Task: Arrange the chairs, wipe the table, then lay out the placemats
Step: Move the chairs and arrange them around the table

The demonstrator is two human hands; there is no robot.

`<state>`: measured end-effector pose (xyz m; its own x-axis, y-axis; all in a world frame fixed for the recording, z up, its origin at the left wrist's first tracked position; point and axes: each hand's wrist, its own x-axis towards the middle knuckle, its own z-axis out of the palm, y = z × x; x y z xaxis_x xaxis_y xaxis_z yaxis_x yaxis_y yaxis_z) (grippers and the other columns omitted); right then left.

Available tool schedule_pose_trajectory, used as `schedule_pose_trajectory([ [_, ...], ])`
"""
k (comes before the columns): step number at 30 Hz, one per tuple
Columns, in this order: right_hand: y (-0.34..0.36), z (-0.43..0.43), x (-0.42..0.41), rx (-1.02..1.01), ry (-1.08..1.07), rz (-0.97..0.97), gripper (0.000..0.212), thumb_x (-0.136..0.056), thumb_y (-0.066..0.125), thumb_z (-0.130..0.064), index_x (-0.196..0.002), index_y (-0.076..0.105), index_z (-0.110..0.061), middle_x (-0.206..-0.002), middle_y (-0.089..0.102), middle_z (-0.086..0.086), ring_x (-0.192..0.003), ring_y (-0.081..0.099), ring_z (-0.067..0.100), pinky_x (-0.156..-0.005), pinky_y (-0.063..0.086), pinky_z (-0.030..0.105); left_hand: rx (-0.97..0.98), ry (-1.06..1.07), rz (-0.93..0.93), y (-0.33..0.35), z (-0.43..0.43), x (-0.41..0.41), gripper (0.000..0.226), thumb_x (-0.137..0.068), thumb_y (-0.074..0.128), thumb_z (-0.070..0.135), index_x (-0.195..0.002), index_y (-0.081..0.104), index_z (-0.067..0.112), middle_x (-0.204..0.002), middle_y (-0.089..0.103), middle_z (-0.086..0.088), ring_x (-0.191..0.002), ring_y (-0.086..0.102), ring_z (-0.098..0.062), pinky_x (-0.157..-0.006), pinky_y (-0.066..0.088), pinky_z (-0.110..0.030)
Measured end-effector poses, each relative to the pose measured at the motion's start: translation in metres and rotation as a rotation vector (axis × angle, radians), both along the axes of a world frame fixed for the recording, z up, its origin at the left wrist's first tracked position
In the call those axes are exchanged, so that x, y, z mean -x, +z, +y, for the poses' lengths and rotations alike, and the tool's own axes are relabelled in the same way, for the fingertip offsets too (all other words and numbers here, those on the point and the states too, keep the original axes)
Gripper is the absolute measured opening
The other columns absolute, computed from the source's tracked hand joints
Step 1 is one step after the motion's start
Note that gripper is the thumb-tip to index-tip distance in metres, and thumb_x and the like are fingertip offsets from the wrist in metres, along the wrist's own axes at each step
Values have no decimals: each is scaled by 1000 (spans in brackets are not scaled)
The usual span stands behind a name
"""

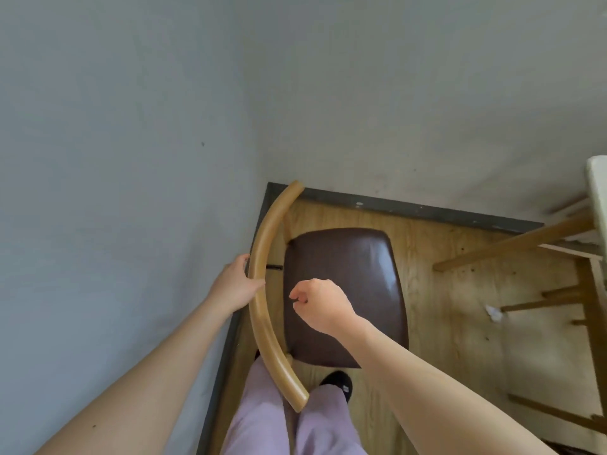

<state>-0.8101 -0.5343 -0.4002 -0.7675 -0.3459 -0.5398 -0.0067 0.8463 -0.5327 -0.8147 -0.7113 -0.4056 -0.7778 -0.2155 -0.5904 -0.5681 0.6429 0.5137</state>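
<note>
A wooden chair stands in the room's corner, seen from above. Its curved tan backrest rail (262,257) runs from top to bottom, and its dark brown padded seat (348,274) lies to the right of the rail. My left hand (235,284) grips the rail from the wall side, thumb on the near face. My right hand (320,303) hovers over the seat's left part with fingers curled, holding nothing and clear of the rail. The edge of a white-topped table (596,192) with wooden legs shows at the far right.
Grey walls meet in the corner close behind the chair, with a dark baseboard (427,213) along the wooden floor (460,339). Wooden legs and rungs (512,247) crowd the right side. A crumpled white scrap (493,312) lies on the floor. My legs and a black shoe (338,384) are below.
</note>
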Motion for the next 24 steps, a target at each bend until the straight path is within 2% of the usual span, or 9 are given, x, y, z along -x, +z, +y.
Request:
schedule_pose_trajectory([
  [3,-15,-5,-2,-5,-42,-56,30,-92,48,-15,-113,68,-22,-110,69,-1,-103,62,24,-87,52,33,-28,9,-70,-13,-3,7,73,-90,61,27,-149,19,21,-140,45,-11,-112,54,-23,-76,38,-25],
  [6,-30,-11,-5,2,-74,-138,27,-92,54,-27,-116,66,-24,-111,68,-2,-103,62,23,-87,52,33,-39,-17,-114,-24,-11,14,72,-91,59,31,-149,18,21,-135,50,-10,-100,55,-19,-80,43,-28],
  [9,-47,-28,-4,14,-73,-245,49,-88,60,-46,-130,56,-23,-115,66,-2,-103,62,20,-80,48,28,-65,-48,-144,-37,-23,26,68,-93,55,36,-149,20,22,-135,53,-9,-109,59,-26,-95,49,-40],
  [11,-52,-39,-6,40,-89,-293,63,-84,59,-54,-137,48,-23,-114,65,-2,-96,62,17,-76,48,26,-64,-83,-139,-41,-25,29,67,-93,53,38,-149,18,28,-134,53,-6,-105,61,-25,-91,52,-42],
  [14,-63,-57,-6,93,-137,-361,63,-82,58,-58,-135,43,-26,-100,65,-5,-83,62,14,-72,51,27,-61,-127,-151,-49,-27,38,71,-92,53,40,-149,10,38,-132,53,-3,-93,63,-21,-71,56,-32],
  [16,-69,-64,-5,125,-157,-419,63,-84,57,-56,-136,38,-27,-103,65,-3,-89,63,17,-76,50,29,-95,-106,-180,-52,-26,42,75,-91,56,38,-148,7,42,-129,54,-3,-92,64,-21,-66,59,-33],
  [18,-73,-66,-4,157,-194,-498,65,-85,58,-50,-141,31,-28,-110,64,0,-96,62,20,-80,48,30,-106,-133,-215,-52,-24,48,78,-90,59,37,-147,7,43,-128,54,-4,-93,66,-23,-68,61,-36],
  [22,-73,-60,-1,170,-222,-566,67,-84,59,-45,-141,29,-29,-114,64,2,-102,61,22,-89,50,36,-121,-191,-234,-51,-18,57,83,-86,63,39,-148,8,40,-125,54,-2,-88,66,-20,-61,60,-32],
  [24,-72,-50,3,161,-225,-585,68,-82,62,-44,-140,30,-30,-113,62,0,-99,61,20,-85,50,35,-122,-221,-257,-51,-11,63,81,-84,65,43,-147,15,35,-119,55,0,-86,64,-17,-56,58,-28],
])
